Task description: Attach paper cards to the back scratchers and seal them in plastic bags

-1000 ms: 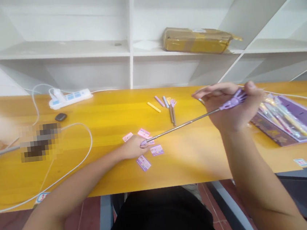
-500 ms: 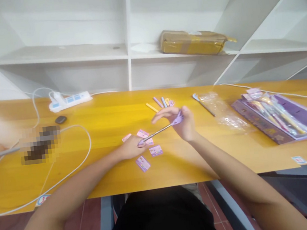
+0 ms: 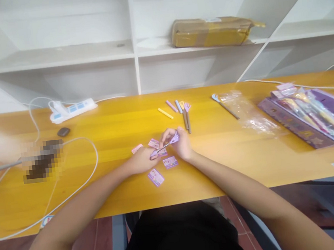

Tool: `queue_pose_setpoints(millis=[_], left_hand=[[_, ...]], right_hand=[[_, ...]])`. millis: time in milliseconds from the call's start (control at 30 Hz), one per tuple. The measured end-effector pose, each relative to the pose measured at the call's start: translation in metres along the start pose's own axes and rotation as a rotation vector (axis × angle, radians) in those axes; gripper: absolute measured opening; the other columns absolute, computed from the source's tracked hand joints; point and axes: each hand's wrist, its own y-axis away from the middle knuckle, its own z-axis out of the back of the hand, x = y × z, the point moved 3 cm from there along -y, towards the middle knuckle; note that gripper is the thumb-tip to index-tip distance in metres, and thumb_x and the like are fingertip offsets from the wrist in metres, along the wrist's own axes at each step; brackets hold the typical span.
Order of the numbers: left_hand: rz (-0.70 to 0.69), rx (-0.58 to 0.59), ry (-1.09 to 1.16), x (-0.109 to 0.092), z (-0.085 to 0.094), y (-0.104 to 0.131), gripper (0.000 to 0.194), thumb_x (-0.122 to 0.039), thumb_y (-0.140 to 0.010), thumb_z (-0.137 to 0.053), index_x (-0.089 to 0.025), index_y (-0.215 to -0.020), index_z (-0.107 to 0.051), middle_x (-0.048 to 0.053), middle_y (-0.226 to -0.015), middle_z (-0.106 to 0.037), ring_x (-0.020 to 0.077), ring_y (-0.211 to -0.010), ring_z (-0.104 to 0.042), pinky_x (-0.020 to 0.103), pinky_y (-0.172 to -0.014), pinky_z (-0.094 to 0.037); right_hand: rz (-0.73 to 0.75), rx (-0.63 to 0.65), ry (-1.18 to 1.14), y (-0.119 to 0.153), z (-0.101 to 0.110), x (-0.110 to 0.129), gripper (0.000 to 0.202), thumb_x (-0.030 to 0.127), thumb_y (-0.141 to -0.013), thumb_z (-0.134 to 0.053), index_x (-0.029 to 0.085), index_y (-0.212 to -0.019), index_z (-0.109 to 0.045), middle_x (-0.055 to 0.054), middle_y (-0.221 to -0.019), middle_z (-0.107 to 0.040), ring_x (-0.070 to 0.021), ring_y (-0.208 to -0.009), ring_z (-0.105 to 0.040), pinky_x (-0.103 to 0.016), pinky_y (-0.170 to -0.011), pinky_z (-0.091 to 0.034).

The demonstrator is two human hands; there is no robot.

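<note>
In the head view, the left hand (image 3: pixel 143 160) is closed around one end of a purple plastic and silver metal hand-shaped back scratcher (image 3: pixel 163 147). The right hand (image 3: pixel 183 144) is half curled, its thumb and fingers gathered about the purple claw head (exactly which fingers press it I cannot tell). The scratcher is held between the two hands, above the small pink-and-purple printed cards (image 3: pixel 170 162), which are scattered from six round to nine o'clock of it.

Sliding the metal rod in looks nearly done, in my judgement: only a short bare stretch is left between the hands. At one o'clock lie a yellow-headed metal scratcher (image 3: pixel 184 116) and a purple-headed metal scratcher (image 3: pixel 188 117), both short-shafted, near three slim coloured sticks (image 3: pixel 165 113). At two o'clock a blue-headed metal scratcher (image 3: pixel 225 106) lies beside crumpled clear plastic wrapping (image 3: pixel 251 118). At three o'clock the open purple patterned box (image 3: pixel 292 123) contains plastic-wrapped items.

Compared with half a second ago, the right hand has come in towards the left and the bare rod is shorter. The left hand and the cards have hardly shifted.
</note>
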Motion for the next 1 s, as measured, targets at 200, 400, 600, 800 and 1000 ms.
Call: queue_pose_setpoints(millis=[200, 400, 600, 800, 1000], left_hand=[[0.014, 0.024, -0.024, -0.001, 0.001, 0.000, 0.036, -0.031, -0.095, -0.053, -0.022, -0.067, -0.034, -0.005, -0.059, -0.043, 0.0124, -0.054, -0.040, 0.029, -0.061, -0.029], [0.020, 0.012, -0.032, 0.001, 0.000, 0.000, 0.030, -0.032, -0.094, -0.054, -0.022, -0.070, -0.039, -0.004, -0.062, -0.050, 0.0138, -0.057, -0.044, 0.029, -0.061, -0.029], [0.040, 0.035, -0.043, 0.001, 0.000, 0.000, 0.032, -0.031, -0.091, -0.056, -0.023, -0.070, -0.034, -0.004, -0.061, -0.046, 0.0135, -0.056, -0.040, 0.029, -0.060, -0.028], [0.050, 0.038, -0.065, 0.001, -0.001, -0.001, 0.033, -0.032, -0.092, -0.055, -0.023, -0.069, -0.034, -0.005, -0.060, -0.046, 0.0132, -0.055, -0.039, 0.029, -0.060, -0.028], [0.058, 0.051, -0.051, -0.002, 0.001, -0.001, 0.036, -0.038, -0.093, -0.055, -0.022, -0.069, -0.034, -0.005, -0.060, -0.044, 0.0128, -0.056, -0.038, 0.029, -0.060, -0.028]], right_hand=[[0.002, 0.060, -0.033, -0.002, 0.003, 0.001, 0.081, 0.085, -0.098, -0.032, 0.015, -0.076, -0.065, -0.010, -0.065, -0.067, -0.0183, -0.059, -0.062, -0.029, -0.057, -0.049], [-0.028, 0.065, -0.062, -0.004, 0.000, 0.003, 0.081, 0.088, -0.096, -0.029, 0.017, -0.071, -0.059, -0.007, -0.058, -0.061, -0.0142, -0.049, -0.051, -0.024, -0.044, -0.031], [-0.004, 0.098, -0.121, -0.001, -0.002, 0.005, 0.076, 0.085, -0.099, -0.027, 0.020, -0.066, -0.050, 0.001, -0.045, -0.040, -0.0107, -0.043, -0.029, -0.025, -0.050, -0.025], [-0.033, 0.091, -0.091, -0.003, -0.005, 0.010, 0.078, 0.091, -0.094, -0.026, 0.023, -0.060, -0.043, 0.002, -0.045, -0.025, -0.0118, -0.046, -0.020, -0.027, -0.052, -0.020], [0.013, 0.105, -0.123, -0.002, -0.005, 0.012, 0.076, 0.089, -0.095, -0.028, 0.022, -0.062, -0.044, 0.003, -0.046, -0.025, -0.0116, -0.047, -0.019, -0.027, -0.052, -0.019]])
